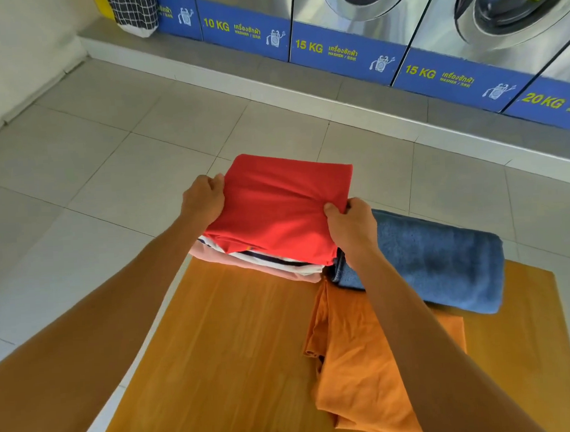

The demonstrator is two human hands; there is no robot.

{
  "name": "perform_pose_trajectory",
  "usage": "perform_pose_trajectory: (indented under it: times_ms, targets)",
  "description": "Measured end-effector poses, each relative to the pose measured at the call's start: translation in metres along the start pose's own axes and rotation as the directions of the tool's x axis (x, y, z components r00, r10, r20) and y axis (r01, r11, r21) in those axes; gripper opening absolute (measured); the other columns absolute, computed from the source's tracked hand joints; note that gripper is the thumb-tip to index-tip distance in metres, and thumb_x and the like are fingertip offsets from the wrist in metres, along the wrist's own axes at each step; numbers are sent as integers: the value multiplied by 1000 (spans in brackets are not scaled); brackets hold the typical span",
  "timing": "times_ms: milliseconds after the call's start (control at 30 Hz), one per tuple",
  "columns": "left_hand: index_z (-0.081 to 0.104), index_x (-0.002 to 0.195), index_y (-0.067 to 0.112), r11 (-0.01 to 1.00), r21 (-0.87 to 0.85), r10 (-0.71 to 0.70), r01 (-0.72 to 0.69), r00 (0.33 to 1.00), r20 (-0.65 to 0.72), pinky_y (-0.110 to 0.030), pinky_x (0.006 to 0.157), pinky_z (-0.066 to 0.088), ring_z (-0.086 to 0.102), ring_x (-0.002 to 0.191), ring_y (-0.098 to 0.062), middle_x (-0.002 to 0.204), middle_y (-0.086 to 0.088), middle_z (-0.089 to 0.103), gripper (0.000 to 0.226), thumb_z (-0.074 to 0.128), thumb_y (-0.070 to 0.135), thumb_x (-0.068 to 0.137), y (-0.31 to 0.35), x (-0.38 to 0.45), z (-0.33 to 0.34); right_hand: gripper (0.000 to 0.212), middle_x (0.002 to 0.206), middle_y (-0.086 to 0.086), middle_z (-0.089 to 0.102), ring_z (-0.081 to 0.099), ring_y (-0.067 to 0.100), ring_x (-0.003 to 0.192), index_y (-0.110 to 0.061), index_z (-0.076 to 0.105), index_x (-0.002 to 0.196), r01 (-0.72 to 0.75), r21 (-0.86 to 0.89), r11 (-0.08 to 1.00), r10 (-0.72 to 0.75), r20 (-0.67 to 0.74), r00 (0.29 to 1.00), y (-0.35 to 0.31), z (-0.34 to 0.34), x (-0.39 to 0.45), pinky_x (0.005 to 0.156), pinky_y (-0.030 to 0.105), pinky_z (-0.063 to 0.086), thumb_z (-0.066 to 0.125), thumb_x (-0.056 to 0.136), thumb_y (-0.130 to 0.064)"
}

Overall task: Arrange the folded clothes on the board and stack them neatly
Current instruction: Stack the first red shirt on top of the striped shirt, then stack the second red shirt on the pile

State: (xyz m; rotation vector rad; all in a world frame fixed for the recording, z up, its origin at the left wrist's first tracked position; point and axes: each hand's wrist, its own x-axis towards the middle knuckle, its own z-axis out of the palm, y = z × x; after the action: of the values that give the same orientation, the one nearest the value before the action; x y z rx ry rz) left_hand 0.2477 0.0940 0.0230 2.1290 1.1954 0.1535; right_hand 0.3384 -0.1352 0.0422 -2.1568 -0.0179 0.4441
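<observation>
**Two hands grip a red garment on the stack**

Two bare hands hold a folded red garment (276,203) at the centre of the frame. The left hand (203,200) grips its left edge, fingers curled round the cloth. The right hand (351,224) pinches its lower right edge, thumb on top and fingers tucked under.

The red garment lies on top of a stack (263,263) of folded clothes, where striped white and pink layers show below it. The stack sits at the far left corner of the wooden board (218,351), which fills the lower middle of the frame.

Just right of the stack, a folded blue towel (438,260) lies across the far edge of the board. Below it, at lower right, a loosely folded orange garment (357,360) lies on the board, partly under the right forearm.

Grey floor tiles (141,140) spread beyond the board, and a row of washers (366,23) with blue panels runs along the top.
</observation>
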Motion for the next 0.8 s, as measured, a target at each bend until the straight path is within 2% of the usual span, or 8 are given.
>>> perform_pose_trajectory:
  times_ms: [100, 267, 367, 433, 533, 600, 733, 800]
  targets:
    - [52, 123, 7, 996, -87, 13, -17, 999, -36, -38, 85, 46, 57, 95, -22, 104, -5, 58, 52, 29, 48, 101, -18, -27, -17, 25, 99, 6, 70, 67, 20, 81, -11, 62, 114, 39, -33, 999, -39, -16, 999, 5, -8, -20, 56, 27, 46, 54, 97, -27]
    - [60, 110, 15, 959, -280, -66, 52, 997, -38, -44, 83, 58, 70, 91, -22, 100, -3, 72, 43, 42, 52, 97, -79, -99, -45, 28, 99, -3, 70, 64, 3, 73, -17, 57, 126, 29, -13, 1000, -29, -39, 999, 23, -36, -74, 52, 19, 48, 53, 98, -20]
    - [64, 107, 17, 926, -357, -109, 120, 993, 49, -36, 80, 57, 70, 90, -16, 95, 3, 72, 33, 48, 44, 98, -114, -168, -56, 24, 93, -6, 74, 74, 13, 78, -18, 62, 118, -10, 58, 998, 9, 17, 1000, 47, -43, -114, 67, 41, 64, 54, 95, -19]
    - [66, 104, 17, 921, -355, -135, 161, 986, 97, -36, 79, 57, 70, 90, -16, 94, 3, 72, 29, 49, 39, 98, -136, -209, -59, 17, 89, -4, 76, 76, 15, 78, -20, 66, 106, -38, 65, 997, 32, 77, 996, 66, -41, -145, 72, 49, 64, 57, 92, -20]
    - [67, 100, 19, 917, -341, -188, 206, 979, 83, -44, 85, 57, 70, 88, -15, 92, 4, 73, 23, 52, 36, 98, -162, -258, -65, 12, 90, -3, 77, 76, 12, 76, -19, 67, 103, -91, 28, 995, 83, 208, 975, 92, -34, -197, 74, 49, 63, 60, 94, -19]
    - [66, 103, 23, 930, -304, -195, 208, 978, 72, -45, 88, 55, 69, 91, -13, 97, 7, 73, 20, 52, 37, 97, -176, -281, -71, 13, 92, 5, 75, 74, 14, 71, -14, 65, 103, -126, 29, 992, 112, 302, 947, 108, -27, -231, 68, 47, 62, 55, 96, -12]
    - [61, 121, 21, 982, -122, -125, 146, 979, 162, -25, 92, 45, 60, 111, -12, 120, 5, 65, 29, 53, 36, 96, -187, -318, -88, 22, 91, 11, 75, 68, 17, 66, -18, 61, 90, -125, -49, 991, 133, 472, 872, 142, -13, -296, 56, 35, 53, 47, 99, -5]
    - [60, 124, 18, 993, -80, -75, 89, 983, 165, -19, 93, 37, 56, 115, -9, 123, 6, 62, 31, 54, 30, 97, -188, -332, -97, 20, 87, 8, 75, 71, 15, 68, -23, 62, 87, -50, -127, 991, 112, 546, 830, 157, -8, -326, 63, 42, 59, 53, 100, -11]
